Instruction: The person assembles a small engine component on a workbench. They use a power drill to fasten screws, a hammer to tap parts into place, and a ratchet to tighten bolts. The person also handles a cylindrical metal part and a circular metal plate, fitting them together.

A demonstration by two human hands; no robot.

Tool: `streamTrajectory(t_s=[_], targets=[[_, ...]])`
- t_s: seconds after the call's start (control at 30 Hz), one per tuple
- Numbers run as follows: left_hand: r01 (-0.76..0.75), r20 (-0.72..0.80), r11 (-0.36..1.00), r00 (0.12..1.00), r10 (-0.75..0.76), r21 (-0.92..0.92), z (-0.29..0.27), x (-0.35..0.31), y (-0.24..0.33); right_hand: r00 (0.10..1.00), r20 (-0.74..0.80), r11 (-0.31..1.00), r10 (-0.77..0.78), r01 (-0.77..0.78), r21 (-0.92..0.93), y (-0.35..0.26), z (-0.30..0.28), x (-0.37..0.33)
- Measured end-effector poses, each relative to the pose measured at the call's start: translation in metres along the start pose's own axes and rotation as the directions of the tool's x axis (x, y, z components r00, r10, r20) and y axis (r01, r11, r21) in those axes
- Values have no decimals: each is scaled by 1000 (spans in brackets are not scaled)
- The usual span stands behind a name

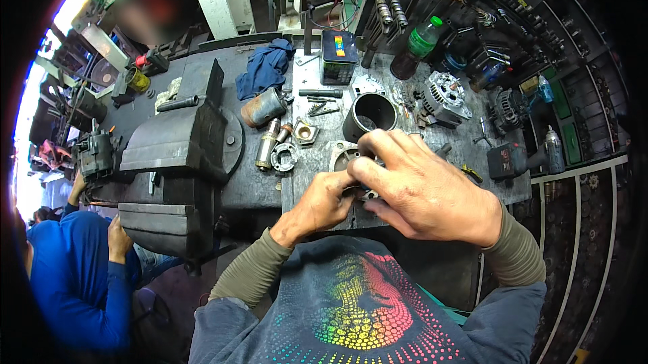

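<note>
My left hand (318, 207) and my right hand (432, 192) meet over the near edge of the workbench, fingers closed together. Between them shows a sliver of a small metal part (368, 195); my fingers hide most of it, so its kind does not show. Just beyond my left fingers lies a grey metal end housing (343, 153), partly covered by the hands. Behind my right hand stands an open dark metal cylinder (373, 113). To the left rest a ring-shaped metal part (284, 157), a flanged metal piece (305, 132) and a cylindrical armature-like part (267, 146).
A large bench vise (169, 141) fills the left side. A person in blue (74, 269) works beside it. Alternators (443, 97), a green-capped bottle (420, 43), a black box (339, 57), a blue cloth (266, 67) and a solenoid-like cylinder (264, 107) lie on the workbench (317, 104).
</note>
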State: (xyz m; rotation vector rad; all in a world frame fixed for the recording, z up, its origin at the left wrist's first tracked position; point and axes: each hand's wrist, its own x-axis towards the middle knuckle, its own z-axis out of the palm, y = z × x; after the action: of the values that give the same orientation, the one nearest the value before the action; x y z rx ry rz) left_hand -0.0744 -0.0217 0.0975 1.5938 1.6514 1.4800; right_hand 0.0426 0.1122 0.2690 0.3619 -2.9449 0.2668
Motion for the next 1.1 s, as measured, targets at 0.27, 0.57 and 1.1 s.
streamTrajectory(t_s=[0.27,0.57,1.1], targets=[[-6,-81,999,997,2,-52,-1,1,4,998,46,994,36,-40,102,2,2,-1],[47,-109,999,993,-48,-14,-5,8,7,960,172,973,220,-228,30,-5,6,-4],[-63,82,997,994,66,-34,-8,16,7,997,-44,990,-62,67,127,12,1,-7]])
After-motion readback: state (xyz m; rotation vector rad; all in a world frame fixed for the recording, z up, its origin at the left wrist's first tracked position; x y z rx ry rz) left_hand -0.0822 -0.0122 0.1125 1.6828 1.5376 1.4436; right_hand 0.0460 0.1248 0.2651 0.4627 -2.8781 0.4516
